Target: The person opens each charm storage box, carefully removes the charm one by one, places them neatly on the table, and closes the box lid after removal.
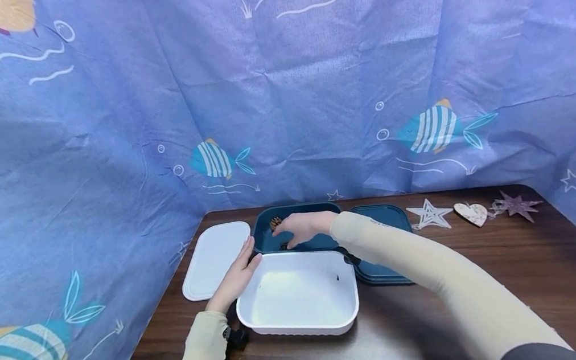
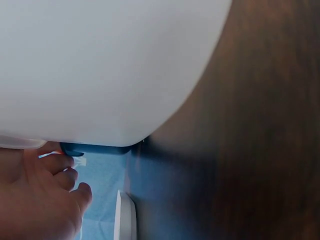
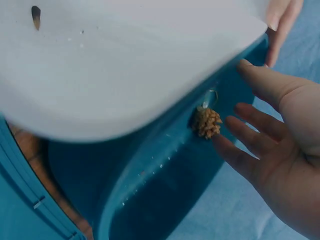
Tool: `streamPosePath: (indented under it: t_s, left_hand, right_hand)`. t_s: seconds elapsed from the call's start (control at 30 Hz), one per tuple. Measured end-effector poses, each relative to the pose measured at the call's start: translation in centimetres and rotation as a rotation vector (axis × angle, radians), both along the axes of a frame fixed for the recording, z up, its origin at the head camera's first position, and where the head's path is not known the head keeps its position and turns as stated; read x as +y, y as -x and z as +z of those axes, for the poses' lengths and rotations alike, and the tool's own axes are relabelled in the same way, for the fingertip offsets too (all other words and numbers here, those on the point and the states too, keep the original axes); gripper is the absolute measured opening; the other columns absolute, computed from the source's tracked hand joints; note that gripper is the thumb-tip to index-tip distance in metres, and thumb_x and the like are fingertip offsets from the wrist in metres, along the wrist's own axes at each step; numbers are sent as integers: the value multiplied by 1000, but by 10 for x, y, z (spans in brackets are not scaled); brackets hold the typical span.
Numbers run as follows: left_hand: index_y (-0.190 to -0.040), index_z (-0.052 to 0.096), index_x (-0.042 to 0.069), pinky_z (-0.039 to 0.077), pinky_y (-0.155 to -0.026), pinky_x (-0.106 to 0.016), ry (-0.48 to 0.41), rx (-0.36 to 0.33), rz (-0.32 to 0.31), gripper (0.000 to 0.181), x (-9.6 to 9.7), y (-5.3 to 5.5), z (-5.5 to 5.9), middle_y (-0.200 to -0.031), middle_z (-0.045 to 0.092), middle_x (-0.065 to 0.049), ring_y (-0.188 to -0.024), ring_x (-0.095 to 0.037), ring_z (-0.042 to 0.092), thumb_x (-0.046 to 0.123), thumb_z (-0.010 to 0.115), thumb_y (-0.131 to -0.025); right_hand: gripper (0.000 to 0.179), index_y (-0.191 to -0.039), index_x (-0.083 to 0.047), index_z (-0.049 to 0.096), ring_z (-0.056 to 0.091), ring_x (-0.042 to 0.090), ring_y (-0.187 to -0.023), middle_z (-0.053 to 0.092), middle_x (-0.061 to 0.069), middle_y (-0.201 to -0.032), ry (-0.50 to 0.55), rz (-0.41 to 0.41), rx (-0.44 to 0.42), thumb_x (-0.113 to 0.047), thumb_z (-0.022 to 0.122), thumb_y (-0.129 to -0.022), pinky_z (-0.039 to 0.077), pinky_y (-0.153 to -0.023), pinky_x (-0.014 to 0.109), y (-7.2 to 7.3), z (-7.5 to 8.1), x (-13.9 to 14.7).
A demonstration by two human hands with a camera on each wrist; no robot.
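My right hand (image 1: pixel 302 227) reaches into the dark blue box (image 1: pixel 333 208), its fingers spread and nothing between them. A brown pine cone (image 3: pixel 206 122) with a small loop of string lies in that box, right by the right fingertips. In the head view one pine cone (image 1: pixel 275 222) shows beside the fingers and another (image 1: pixel 284 246) is partly hidden below the hand. My left hand (image 1: pixel 240 275) lies along the left side of the white box (image 1: pixel 301 326), fingers extended toward the blue box, thumb at the white box's far left corner.
Left of the boxes lies a white lid (image 1: pixel 215 260); a dark blue lid (image 1: pixel 386 277) lies to the right, partly under the right forearm. Farther right are a white star (image 1: pixel 430 215), a heart ornament (image 1: pixel 471 213) and a purple star (image 1: pixel 516 205). A dark flake (image 3: pixel 36 17) sits in the white box.
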State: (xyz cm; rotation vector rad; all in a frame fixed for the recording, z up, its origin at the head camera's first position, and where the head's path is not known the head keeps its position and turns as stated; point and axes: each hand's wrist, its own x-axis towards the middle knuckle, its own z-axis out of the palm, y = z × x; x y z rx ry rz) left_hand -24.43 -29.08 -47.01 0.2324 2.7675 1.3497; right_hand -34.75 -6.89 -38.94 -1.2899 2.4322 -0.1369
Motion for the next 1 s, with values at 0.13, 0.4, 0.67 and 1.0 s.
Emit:
streamPosePath:
  t_s: [0.13, 0.4, 0.67, 1.0]
  left_hand:
    - [-162, 12, 10, 7, -121, -56, -5, -11, 5, 80, 0, -2, -1, -170, 4, -7, -155, -27, -1, 57, 41, -104]
    - [-163, 12, 11, 7, -121, -58, 2, 4, 12, 82, 0, -2, 0, -170, 5, -7, -155, -29, 0, 61, 39, -103]
    - [-162, 12, 13, 7, -121, -55, 9, -6, 10, 80, 2, -1, 1, -170, 5, -6, -155, -28, -1, 59, 40, -104]
    - [-162, 13, 13, 7, -121, -56, 13, -2, 25, 81, 1, -1, 2, -169, 6, -7, -155, -29, 0, 61, 40, -102]
  right_hand:
    - [51, -150, -18, 50, 46, 19, -139, 50, 0, -152, -34, 25, -17, -13, 62, -101, 43, -109, 34, -2, -8, -4]
    - [49, -147, -26, 54, 46, 18, -139, 52, -3, -149, -78, 22, -52, -7, 59, -102, 42, -110, 36, 3, -13, -12]
    - [52, -146, -20, 56, 46, 20, -139, 55, -1, -147, -114, -45, -71, 6, 50, -101, 40, -112, 38, 4, -20, -11]
    - [50, -143, -20, 59, 51, 18, -133, 58, -1, -143, -72, -57, -67, 6, 52, -100, 43, -109, 38, 5, -24, -10]
